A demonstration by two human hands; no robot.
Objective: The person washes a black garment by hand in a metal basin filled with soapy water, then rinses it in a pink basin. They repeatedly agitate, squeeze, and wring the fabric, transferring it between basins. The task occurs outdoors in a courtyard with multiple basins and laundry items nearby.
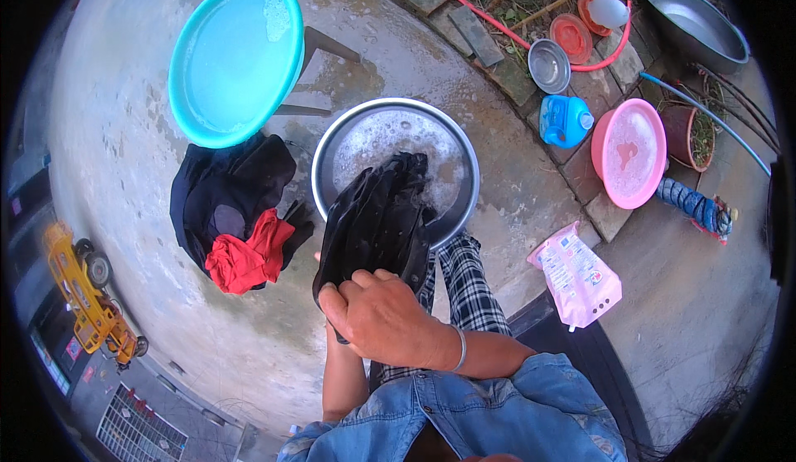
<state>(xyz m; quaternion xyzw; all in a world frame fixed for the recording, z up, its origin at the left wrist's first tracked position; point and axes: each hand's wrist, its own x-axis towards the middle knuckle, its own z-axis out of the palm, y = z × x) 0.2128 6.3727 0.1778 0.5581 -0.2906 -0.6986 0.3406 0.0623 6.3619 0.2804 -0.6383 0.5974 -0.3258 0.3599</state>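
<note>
A wet black garment (373, 232) spans from my lap to a metal basin (318, 182), its far end hanging into sudsy water. My right hand (379, 313), with a bangle at the wrist, grips the near end of the cloth, thumb and fingers folded over it. Beneath the garment, my left hand (318, 255) is almost wholly hidden; a fingertip peeks past the cloth's left edge and the forearm shows below. Left of the basin, dark clothes (230, 182) lie heaped on the concrete, with a red cloth (249, 253) on top.
A turquoise basin (236, 64) of cloudy water stands on a stool (323, 45). To the right are a blue detergent jug (563, 120), a pink sudsy basin (660, 151), a pink refill pouch (578, 278), a small metal bowl (549, 66) and a red hose (466, 5). A yellow toy truck (90, 294) is far left.
</note>
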